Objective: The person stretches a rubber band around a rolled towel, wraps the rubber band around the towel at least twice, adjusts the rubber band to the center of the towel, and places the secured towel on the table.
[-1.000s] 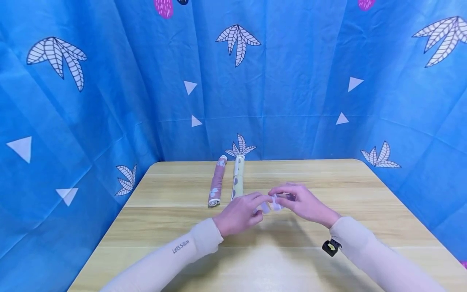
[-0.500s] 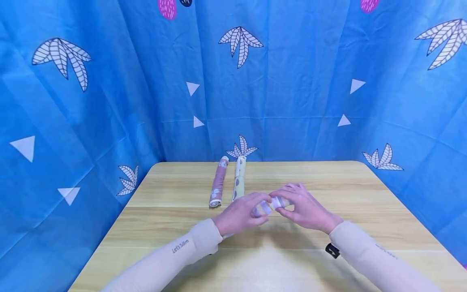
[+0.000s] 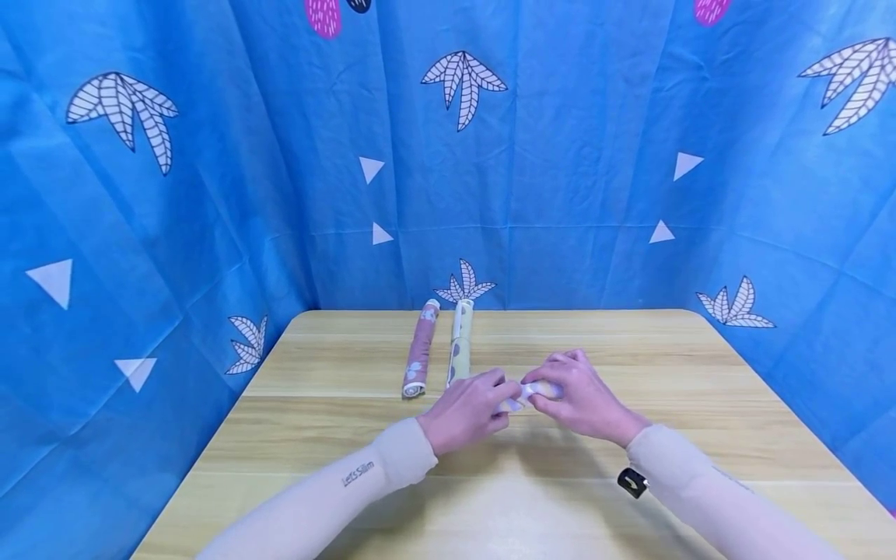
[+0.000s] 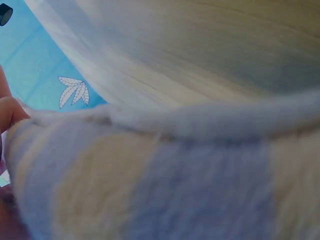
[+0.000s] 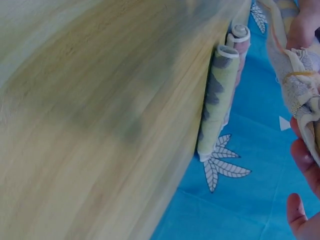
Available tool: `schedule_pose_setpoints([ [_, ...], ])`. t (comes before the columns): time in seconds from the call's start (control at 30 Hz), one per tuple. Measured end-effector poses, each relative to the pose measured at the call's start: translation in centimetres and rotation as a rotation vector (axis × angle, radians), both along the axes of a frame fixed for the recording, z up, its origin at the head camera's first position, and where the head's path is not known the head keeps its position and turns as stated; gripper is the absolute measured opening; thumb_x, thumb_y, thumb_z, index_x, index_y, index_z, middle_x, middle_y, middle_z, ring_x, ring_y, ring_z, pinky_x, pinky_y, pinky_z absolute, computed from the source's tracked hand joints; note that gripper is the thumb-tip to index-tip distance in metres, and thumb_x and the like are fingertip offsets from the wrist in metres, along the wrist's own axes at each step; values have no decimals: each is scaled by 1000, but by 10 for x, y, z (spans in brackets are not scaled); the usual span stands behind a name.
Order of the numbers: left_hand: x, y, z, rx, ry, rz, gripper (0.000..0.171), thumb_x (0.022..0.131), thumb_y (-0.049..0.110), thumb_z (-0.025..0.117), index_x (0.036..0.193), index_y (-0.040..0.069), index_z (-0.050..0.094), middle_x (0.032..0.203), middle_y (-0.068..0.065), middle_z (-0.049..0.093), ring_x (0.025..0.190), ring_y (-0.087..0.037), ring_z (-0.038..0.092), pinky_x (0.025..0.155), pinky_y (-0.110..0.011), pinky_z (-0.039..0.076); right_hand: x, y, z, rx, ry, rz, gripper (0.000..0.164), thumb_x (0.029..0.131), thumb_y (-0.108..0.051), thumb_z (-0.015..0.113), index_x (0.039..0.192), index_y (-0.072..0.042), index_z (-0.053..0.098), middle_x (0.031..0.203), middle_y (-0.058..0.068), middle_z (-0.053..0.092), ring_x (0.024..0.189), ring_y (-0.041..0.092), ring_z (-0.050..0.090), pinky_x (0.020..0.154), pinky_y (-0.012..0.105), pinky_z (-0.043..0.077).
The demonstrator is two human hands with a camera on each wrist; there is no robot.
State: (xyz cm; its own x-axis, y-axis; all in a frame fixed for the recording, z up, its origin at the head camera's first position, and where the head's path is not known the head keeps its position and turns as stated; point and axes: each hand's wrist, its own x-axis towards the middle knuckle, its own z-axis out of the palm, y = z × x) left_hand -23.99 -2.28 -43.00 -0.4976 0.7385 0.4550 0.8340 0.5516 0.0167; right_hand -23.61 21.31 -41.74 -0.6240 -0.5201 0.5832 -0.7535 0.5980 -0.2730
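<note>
A striped towel (image 4: 210,185) in pale yellow and lavender, bunched into a roll, is held in the air over the table by both hands. My left hand (image 3: 467,412) grips it from the left with curled fingers. On its other end, my right hand (image 3: 577,395) pinches it between thumb and fingers. Up close in the right wrist view, the towel (image 5: 297,90) has a thin orange line across its gathered folds. Between the hands only a short striped part of the towel (image 3: 526,390) shows in the head view; the palms hide the rest.
Two rolled towels lie side by side behind my left hand: a mauve one (image 3: 421,350) with pale motifs and a pale green one (image 3: 459,350) with dark patches. The wooden table (image 3: 630,350) ends at a blue curtain (image 3: 574,155) on the back and sides.
The hands' fingers have closed more tightly round the striped towel, and less of it shows between them. The two rolled towels stay where they were.
</note>
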Motion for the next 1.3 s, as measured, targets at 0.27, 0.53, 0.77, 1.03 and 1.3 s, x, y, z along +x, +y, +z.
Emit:
schedule_pose_setpoints([
  [0.27, -5, -5, -2, 57, -156, -42, 24, 91, 14, 69, 112, 21, 59, 102, 8, 59, 75, -3, 50, 63, -11, 42, 0, 3, 0, -104, -187, -12, 18, 84, -17, 79, 102, -17, 77, 90, -10, 70, 79, 6, 57, 80, 33, 39],
  [0.53, -1, -1, 1, 49, -100, 11, 54, 92, 39, 73, 138, 21, 52, 112, 4, 65, 78, -2, 55, 62, -11, 43, 2, 9, 6, -224, -478, -78, 23, 91, -24, 74, 110, -12, 75, 107, 6, 73, 80, 17, 63, 65, 27, 53],
  [0.77, -1, 2, 3, 23, -101, 28, 41, 90, 24, 76, 128, 22, 60, 106, 6, 63, 78, -3, 56, 63, -11, 44, 3, 6, 1, -249, -506, -69, 21, 89, -20, 74, 108, -12, 76, 102, 5, 73, 79, 17, 63, 64, 28, 54],
  [1.03, -4, -2, 6, -11, -260, -14, 28, 87, 21, 76, 112, 23, 62, 98, 10, 57, 78, -4, 52, 63, -13, 43, 3, 1, -7, -242, -493, -10, 19, 89, -17, 74, 106, -8, 77, 95, 4, 73, 78, 16, 64, 62, 28, 56],
  [1.3, -5, -8, 5, 50, -291, 14, 33, 93, 21, 69, 123, 25, 56, 105, 9, 65, 81, -6, 54, 65, -17, 44, 0, 11, -1, -282, -610, -60, 29, 92, -25, 72, 115, -8, 74, 103, 9, 74, 78, 18, 64, 66, 28, 54],
])
